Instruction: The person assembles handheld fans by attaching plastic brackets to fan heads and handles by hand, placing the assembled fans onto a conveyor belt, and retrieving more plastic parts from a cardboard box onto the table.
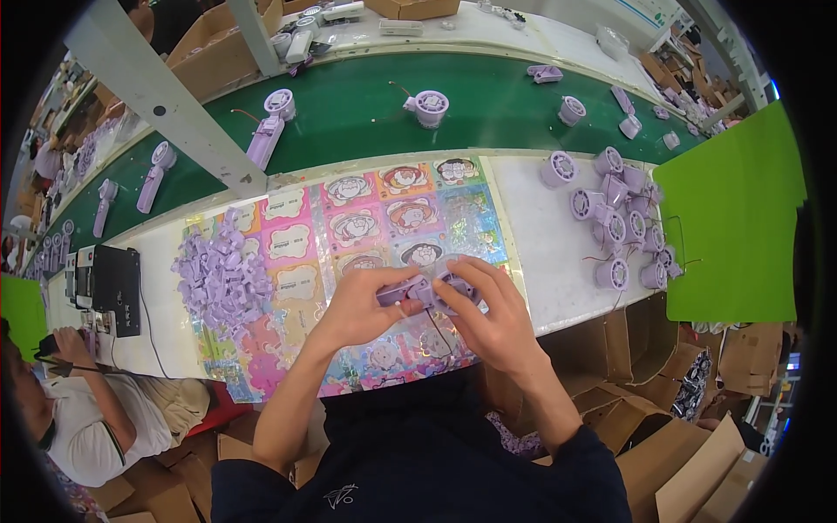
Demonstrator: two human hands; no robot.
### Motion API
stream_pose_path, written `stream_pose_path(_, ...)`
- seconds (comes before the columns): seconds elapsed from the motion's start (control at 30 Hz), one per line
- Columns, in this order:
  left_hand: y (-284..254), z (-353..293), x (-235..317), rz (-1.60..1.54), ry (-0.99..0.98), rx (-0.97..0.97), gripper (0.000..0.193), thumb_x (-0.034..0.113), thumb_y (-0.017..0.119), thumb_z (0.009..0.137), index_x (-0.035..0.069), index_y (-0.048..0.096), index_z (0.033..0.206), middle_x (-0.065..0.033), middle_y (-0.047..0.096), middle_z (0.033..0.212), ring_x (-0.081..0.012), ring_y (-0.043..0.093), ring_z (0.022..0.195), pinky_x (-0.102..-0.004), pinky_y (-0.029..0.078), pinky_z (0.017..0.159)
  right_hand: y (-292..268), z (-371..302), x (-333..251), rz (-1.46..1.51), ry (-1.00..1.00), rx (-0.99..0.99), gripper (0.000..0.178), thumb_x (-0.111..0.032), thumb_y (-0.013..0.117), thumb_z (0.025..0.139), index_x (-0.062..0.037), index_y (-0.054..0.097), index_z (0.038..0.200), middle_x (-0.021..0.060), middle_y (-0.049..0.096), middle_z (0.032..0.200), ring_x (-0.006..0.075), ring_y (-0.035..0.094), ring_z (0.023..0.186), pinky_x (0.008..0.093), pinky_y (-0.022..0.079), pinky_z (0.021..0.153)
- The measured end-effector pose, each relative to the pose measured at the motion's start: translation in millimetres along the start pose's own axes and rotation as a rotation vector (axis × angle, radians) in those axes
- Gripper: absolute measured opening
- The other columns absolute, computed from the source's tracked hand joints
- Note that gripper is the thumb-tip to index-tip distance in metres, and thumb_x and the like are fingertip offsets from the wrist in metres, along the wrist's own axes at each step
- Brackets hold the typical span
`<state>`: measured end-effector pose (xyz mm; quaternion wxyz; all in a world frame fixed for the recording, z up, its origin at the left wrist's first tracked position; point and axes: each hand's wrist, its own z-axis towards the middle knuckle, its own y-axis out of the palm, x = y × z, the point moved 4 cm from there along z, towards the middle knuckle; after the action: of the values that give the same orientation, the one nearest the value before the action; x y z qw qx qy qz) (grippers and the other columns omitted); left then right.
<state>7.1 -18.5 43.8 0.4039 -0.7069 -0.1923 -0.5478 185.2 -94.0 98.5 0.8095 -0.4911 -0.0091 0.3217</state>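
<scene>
Over the middle of a colourful printed sheet (292,244), both hands are closed on a lilac handheld fan (422,293). My left hand (360,307) pinches its handle-side part between thumb and fingers. Around the round head wraps my right hand (493,315), hiding much of it. A thin dark wire (438,334) dangles below the piece. To the left, a heap of small lilac plastic parts (228,277) covers part of the sheet. Several loose lilac fan heads (613,275), some trailing wires, are clustered on the white tabletop (551,228) at the right.
Beyond the table runs a green conveyor belt (349,94), carrying spaced fan heads (431,108) and fans with handles (265,141). A pale metal post (161,96) rises at the left. A bright green panel (732,222) borders the right. Another person (105,423) sits left, beside a black device (115,290).
</scene>
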Motion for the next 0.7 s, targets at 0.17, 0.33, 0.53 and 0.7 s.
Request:
stream_pose_path(0.17, 0.5, 17.1, -21.8, -0.24, -0.139, -0.007, 0.042, 0.022, 0.082, 0.082, 0.003, 0.072, 0.118, -0.0098, 0.074, 0.089, -0.0147, 0.066, 0.08, -0.0332, 0.051, 0.073, 13.0, 2.2, 23.1, 0.064, 0.052, 0.054, 0.053, -0.005, 0.075, 0.071, -0.0049, 0.064, 0.124, 0.0184, 0.058, 0.129, 0.0358, 0.061, 0.115, 0.043, 0.054, 0.092)
stream_pose_path(0.33, -42.9, 82.4, -31.0, -0.082, -0.023, 0.255, 0.038, 0.021, 0.08, 0.081, 0.004, 0.074, 0.115, -0.0088, 0.076, 0.097, -0.0122, 0.065, 0.088, -0.032, 0.05, 0.081, 47.1, -10.6, 94.3, 0.118, 0.473, 0.236, 0.049, -0.007, 0.075, 0.083, 0.0017, 0.055, 0.127, 0.0212, 0.055, 0.126, 0.0413, 0.057, 0.11, 0.0439, 0.049, 0.095)
stream_pose_path(0.53, -145.1, 182.6, -67.5, 0.241, -0.213, 0.622, 0.044, 0.037, 0.078, 0.078, 0.009, 0.076, 0.111, -0.0147, 0.075, 0.104, -0.0287, 0.072, 0.096, -0.0376, 0.054, 0.084, 64.4, -25.7, 100.1, -0.011, 0.442, 0.168, 0.025, -0.008, 0.069, 0.083, -0.0003, 0.062, 0.106, 0.0173, 0.06, 0.107, 0.0367, 0.058, 0.101, 0.044, 0.048, 0.088)
stream_pose_path(0.7, -190.0, 220.7, -109.4, 0.236, -0.506, 0.775, 0.042, 0.038, 0.074, 0.079, 0.009, 0.077, 0.109, -0.0174, 0.074, 0.107, -0.034, 0.071, 0.102, -0.0409, 0.053, 0.092, 69.1, -17.8, 103.6, 0.026, 0.473, 0.17, 0.018, -0.006, 0.07, 0.08, -0.0022, 0.063, 0.097, 0.0153, 0.06, 0.101, 0.0354, 0.057, 0.096, 0.0446, 0.048, 0.084)
